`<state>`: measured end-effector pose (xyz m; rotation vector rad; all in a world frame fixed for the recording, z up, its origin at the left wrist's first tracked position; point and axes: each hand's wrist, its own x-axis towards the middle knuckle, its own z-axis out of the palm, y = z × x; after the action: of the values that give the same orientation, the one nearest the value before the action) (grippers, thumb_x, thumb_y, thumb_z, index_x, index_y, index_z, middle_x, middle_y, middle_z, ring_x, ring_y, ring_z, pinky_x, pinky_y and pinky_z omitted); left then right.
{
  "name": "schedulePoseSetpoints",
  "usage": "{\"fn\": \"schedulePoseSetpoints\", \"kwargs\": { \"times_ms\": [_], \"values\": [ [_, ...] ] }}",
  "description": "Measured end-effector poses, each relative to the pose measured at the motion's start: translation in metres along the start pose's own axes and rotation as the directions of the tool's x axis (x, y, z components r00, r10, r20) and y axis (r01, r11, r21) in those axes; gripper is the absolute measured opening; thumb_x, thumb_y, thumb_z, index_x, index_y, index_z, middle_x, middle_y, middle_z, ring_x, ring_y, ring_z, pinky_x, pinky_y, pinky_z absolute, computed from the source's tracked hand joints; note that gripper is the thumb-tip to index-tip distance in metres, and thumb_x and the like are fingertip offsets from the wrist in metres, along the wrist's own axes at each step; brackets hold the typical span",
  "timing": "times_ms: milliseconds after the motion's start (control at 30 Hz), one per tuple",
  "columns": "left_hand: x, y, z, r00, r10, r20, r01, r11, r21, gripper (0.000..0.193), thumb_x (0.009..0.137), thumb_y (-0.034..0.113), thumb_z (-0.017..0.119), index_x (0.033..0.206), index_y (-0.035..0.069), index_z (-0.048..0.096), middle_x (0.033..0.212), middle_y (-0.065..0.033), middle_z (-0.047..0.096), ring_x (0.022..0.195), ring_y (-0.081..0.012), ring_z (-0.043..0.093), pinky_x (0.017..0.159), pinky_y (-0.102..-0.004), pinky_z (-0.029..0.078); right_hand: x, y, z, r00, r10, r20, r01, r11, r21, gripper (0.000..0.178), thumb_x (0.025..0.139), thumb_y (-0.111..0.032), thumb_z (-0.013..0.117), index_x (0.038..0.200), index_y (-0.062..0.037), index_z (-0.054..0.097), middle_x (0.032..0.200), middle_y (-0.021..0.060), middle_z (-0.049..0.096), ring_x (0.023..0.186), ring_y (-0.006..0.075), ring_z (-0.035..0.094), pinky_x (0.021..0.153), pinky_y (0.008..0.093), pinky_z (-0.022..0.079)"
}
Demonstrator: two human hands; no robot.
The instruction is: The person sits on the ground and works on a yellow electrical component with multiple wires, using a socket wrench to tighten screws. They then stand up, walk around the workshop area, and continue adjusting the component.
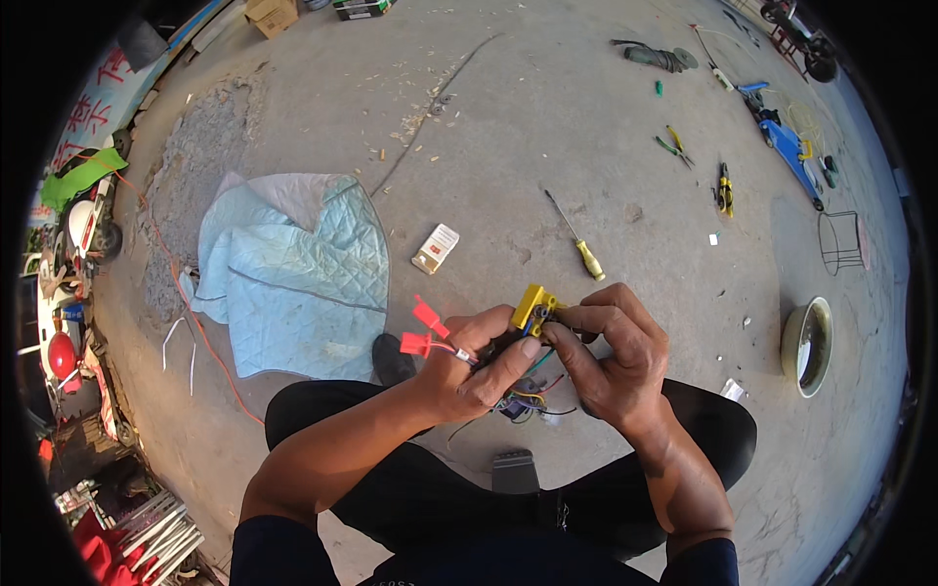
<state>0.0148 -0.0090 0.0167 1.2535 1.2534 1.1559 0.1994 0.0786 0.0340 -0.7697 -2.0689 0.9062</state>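
Above my lap, both hands are closed on a small yellow connector block (532, 307) with dark round openings. My left hand (481, 363) grips it from the left, together with a bundle of wires. Two red plugs (415, 344) on leads stick out to the left of that hand. My right hand (616, 350) pinches the block's right side between thumb and fingers; what the fingertips hold there is partly hidden. Loose coloured wires (528, 398) hang below the hands. Beyond them a screwdriver (589, 260) with a yellow handle lies on the floor.
A light-blue quilted cloth (303, 283) lies at left, with a small white box (436, 248) beside it. Green-handled pliers (676, 148), yellow-black pliers (724, 189) and a blue floor jack (789, 156) are at far right. A metal basin (789, 344) stands at right.
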Motion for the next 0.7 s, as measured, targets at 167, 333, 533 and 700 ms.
{"fn": "schedulePoseSetpoints", "kwargs": {
  "times_ms": [167, 333, 533, 700],
  "values": [
    [0.0, 0.007, 0.001, 0.987, 0.159, 0.007, -0.159, 0.983, 0.091, 0.022, 0.097, 0.018, 0.059, 0.096, -0.004, 0.062, 0.069, -0.0035, 0.06, 0.06, -0.0064, 0.054, 0.052, -0.0248, 0.042, 0.006, -0.008, -0.005, 0.983, -0.182, -0.018, 0.182, 0.983, -0.015, 0.025, 0.072, -0.002, 0.085, 0.092, -0.0026, 0.071, 0.082, 0.009, 0.062, 0.067, 0.0163, 0.062, 0.055, 0.027, 0.049],
    [-0.002, 0.011, -0.001, 0.95, 0.311, 0.021, -0.307, 0.922, 0.236, 0.023, 0.094, 0.017, 0.061, 0.097, -0.006, 0.063, 0.078, -0.0121, 0.066, 0.06, -0.0196, 0.063, 0.056, -0.0314, 0.05, 0.004, -0.014, -0.007, 0.971, -0.236, -0.047, 0.233, 0.97, -0.061, 0.029, 0.062, -0.002, 0.085, 0.088, -0.0024, 0.07, 0.08, 0.0061, 0.061, 0.066, 0.019, 0.06, 0.055, 0.0301, 0.048],
    [-0.005, 0.015, -0.005, 0.947, 0.306, 0.094, -0.32, 0.917, 0.241, 0.031, 0.091, 0.018, 0.063, 0.108, -0.008, 0.065, 0.087, -0.0168, 0.07, 0.07, -0.0288, 0.069, 0.064, -0.0351, 0.053, 0.003, -0.019, -0.01, 0.955, -0.297, -0.003, 0.297, 0.953, -0.063, 0.029, 0.066, -0.004, 0.087, 0.089, -0.0019, 0.07, 0.079, 0.0079, 0.06, 0.063, 0.0152, 0.058, 0.05, 0.0269, 0.044],
    [-0.008, 0.015, -0.011, 0.94, 0.309, 0.144, -0.338, 0.904, 0.263, 0.03, 0.09, 0.018, 0.063, 0.106, -0.008, 0.065, 0.088, -0.0166, 0.07, 0.069, -0.0295, 0.069, 0.064, -0.0356, 0.053, 0.002, -0.019, -0.009, 0.945, -0.328, 0.004, 0.328, 0.944, -0.04, 0.029, 0.065, -0.004, 0.086, 0.088, -0.0022, 0.069, 0.078, 0.0075, 0.059, 0.064, 0.0172, 0.057, 0.05, 0.0287, 0.044]
  ]
}}
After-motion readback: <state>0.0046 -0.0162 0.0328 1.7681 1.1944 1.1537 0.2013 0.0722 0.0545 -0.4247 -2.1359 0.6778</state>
